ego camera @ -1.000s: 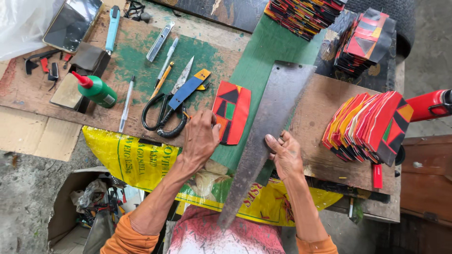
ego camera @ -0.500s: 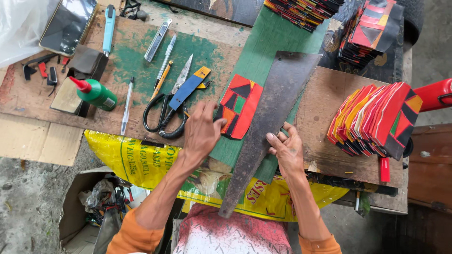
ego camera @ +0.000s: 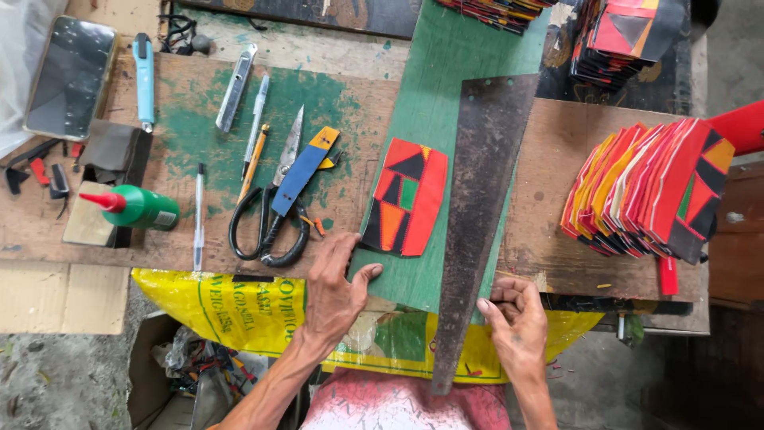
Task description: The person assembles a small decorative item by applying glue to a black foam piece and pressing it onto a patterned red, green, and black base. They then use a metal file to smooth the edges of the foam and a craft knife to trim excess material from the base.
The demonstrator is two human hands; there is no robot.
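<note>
My left hand (ego camera: 334,291) rests flat with fingers spread at the near edge of the green board (ego camera: 434,111), just below a folded red, black, orange and green patterned piece (ego camera: 404,197). My right hand (ego camera: 517,318) curls its fingers against the right edge of a long rusty saw blade (ego camera: 477,207) that lies lengthwise over the board and sticks out past the bench edge towards me.
Black-handled scissors (ego camera: 274,211), pens, a utility knife (ego camera: 236,87), a green glue bottle (ego camera: 135,209) and a phone (ego camera: 72,76) lie on the wooden bench at left. A fanned stack of coloured pieces (ego camera: 645,187) sits at right. A yellow sack (ego camera: 239,306) hangs below.
The view has shifted a little. My left hand slid back from the patterned piece to the board's near edge. My right hand moved down along the saw blade's edge.
</note>
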